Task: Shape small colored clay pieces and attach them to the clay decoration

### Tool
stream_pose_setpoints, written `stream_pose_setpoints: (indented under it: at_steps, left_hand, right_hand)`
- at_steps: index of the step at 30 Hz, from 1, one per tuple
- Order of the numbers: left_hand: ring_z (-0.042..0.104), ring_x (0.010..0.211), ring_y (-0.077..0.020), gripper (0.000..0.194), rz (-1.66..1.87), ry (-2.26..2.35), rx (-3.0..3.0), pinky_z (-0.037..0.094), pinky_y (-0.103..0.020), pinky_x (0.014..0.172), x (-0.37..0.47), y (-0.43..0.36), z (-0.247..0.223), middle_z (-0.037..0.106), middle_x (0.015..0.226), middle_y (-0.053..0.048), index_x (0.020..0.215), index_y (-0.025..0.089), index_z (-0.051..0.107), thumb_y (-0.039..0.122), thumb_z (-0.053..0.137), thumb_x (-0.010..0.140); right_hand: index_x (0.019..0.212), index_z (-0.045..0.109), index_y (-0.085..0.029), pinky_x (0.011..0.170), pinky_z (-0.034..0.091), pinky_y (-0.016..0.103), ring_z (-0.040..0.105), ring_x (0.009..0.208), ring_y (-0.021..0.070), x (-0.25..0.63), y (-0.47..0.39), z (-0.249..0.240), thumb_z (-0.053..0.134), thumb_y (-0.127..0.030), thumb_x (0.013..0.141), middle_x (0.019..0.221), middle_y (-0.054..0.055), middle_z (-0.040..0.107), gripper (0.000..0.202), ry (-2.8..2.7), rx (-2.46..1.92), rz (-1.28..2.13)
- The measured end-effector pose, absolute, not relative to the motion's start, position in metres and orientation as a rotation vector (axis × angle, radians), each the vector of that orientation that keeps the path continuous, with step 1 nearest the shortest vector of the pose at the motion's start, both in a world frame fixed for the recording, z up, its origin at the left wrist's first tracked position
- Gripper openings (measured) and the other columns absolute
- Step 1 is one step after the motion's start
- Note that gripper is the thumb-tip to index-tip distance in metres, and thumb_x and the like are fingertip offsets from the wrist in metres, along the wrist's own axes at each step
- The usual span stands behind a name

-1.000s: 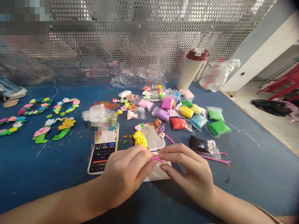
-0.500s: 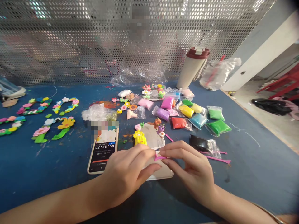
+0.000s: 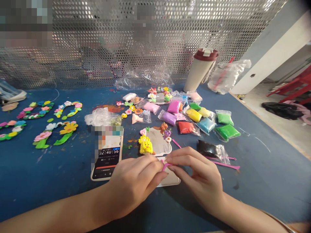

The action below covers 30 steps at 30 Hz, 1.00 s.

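Note:
A thin bent strip of pink clay (image 3: pixel 166 166) hangs between my two hands, above the white lower half of an open folding mirror (image 3: pixel 173 180). My right hand (image 3: pixel 198 173) pinches its right end between thumb and fingers. The fingers of my left hand (image 3: pixel 137 178) are curled close over the other end, with the thumb just below. Beyond my fingers lies the mirror's other half (image 3: pixel 157 140), its rim decorated with a yellow clay figure (image 3: pixel 145 145), a purple clay piece (image 3: pixel 167 133) and other small pieces.
A phone (image 3: pixel 108 161) showing a timer lies left of the mirror. Bagged clay such as red (image 3: pixel 186 127) and green (image 3: pixel 227 132) lies behind and right, near pink tools (image 3: pixel 225 166). Flower-covered clay rings (image 3: pixel 68 129) are at left. A tumbler (image 3: pixel 200 71) stands at the back.
My left hand has shifted slightly down and back, uncovering more of the yellow figure. The pink strip has changed from nearly flat to a bent shape. My right hand has barely moved.

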State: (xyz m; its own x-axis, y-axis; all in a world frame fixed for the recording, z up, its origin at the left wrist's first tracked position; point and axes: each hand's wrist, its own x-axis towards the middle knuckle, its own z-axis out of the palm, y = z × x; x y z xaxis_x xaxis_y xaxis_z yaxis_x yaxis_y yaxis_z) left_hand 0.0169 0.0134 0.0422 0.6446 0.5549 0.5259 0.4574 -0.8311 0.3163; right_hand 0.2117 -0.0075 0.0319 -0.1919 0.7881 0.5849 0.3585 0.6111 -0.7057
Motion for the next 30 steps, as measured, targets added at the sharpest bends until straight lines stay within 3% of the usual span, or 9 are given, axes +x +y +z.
stream_pose_setpoints:
  at_steps: [4, 11, 16, 22, 27, 30]
  left_hand:
    - [0.068, 0.082, -0.0159, 0.021, 0.895, 0.863, 2.595, 0.050, -0.024, 0.066, 0.017, 0.015, 0.046, 0.069, 0.092, -0.003, 0.103, 0.016, 0.057, 0.035, 0.053, 0.095]
    - [0.064, 0.072, -0.0108, 0.013, 0.846, 0.902, 2.452, 0.046, -0.019, 0.065, 0.019, 0.016, 0.045, 0.065, 0.078, 0.002, 0.088, 0.017, 0.059, 0.021, 0.051, 0.096]
    - [0.060, 0.066, -0.0108, 0.013, 0.795, 0.927, 2.268, 0.044, -0.018, 0.060, 0.019, 0.018, 0.050, 0.062, 0.072, 0.001, 0.082, 0.015, 0.062, 0.020, 0.056, 0.093]
    - [0.057, 0.057, -0.0088, 0.022, 0.553, 0.901, 1.852, 0.043, -0.015, 0.055, 0.023, 0.021, 0.061, 0.059, 0.062, 0.004, 0.076, 0.016, 0.067, 0.023, 0.055, 0.093]
    - [0.059, 0.059, -0.0112, 0.033, 0.527, 0.865, 1.755, 0.046, -0.019, 0.058, 0.021, 0.020, 0.059, 0.061, 0.062, 0.003, 0.076, 0.018, 0.067, 0.034, 0.047, 0.097]
    - [0.060, 0.061, -0.0119, 0.031, 0.589, 0.914, 1.792, 0.047, -0.020, 0.060, 0.019, 0.020, 0.062, 0.061, 0.061, 0.003, 0.084, 0.018, 0.068, 0.032, 0.044, 0.098]
  right_hand:
    - [0.091, 0.067, -0.016, 0.075, 0.053, 0.019, 0.066, 0.082, 0.0110, 0.211, -0.008, 0.032, 0.064, -0.004, 0.083, 0.088, 0.004, 0.067, 0.015, -1.793, -0.938, 0.500]
    - [0.097, 0.067, -0.017, 0.079, 0.053, 0.019, 0.066, 0.086, 0.0114, 0.211, -0.006, 0.030, 0.064, -0.005, 0.083, 0.092, 0.005, 0.068, 0.019, -1.829, -0.934, 0.489]
    - [0.111, 0.066, -0.021, 0.086, 0.053, 0.024, 0.065, 0.097, 0.0142, 0.214, -0.003, 0.028, 0.066, -0.010, 0.084, 0.105, 0.006, 0.067, 0.029, -1.851, -0.848, 0.701]
    - [0.101, 0.072, -0.029, 0.085, 0.052, 0.027, 0.064, 0.096, 0.0144, 0.215, -0.002, 0.027, 0.070, -0.016, 0.082, 0.101, 0.002, 0.068, 0.023, -1.676, -0.839, 1.015]
    - [0.083, 0.073, -0.026, 0.085, 0.051, 0.033, 0.064, 0.092, 0.0169, 0.214, -0.002, 0.030, 0.072, -0.025, 0.081, 0.097, 0.002, 0.068, 0.003, -1.481, -0.888, 1.227]
    - [0.085, 0.070, -0.025, 0.079, 0.052, 0.030, 0.064, 0.088, 0.0159, 0.214, -0.002, 0.030, 0.067, -0.028, 0.085, 0.091, 0.002, 0.068, 0.005, -1.294, -0.919, 1.297]
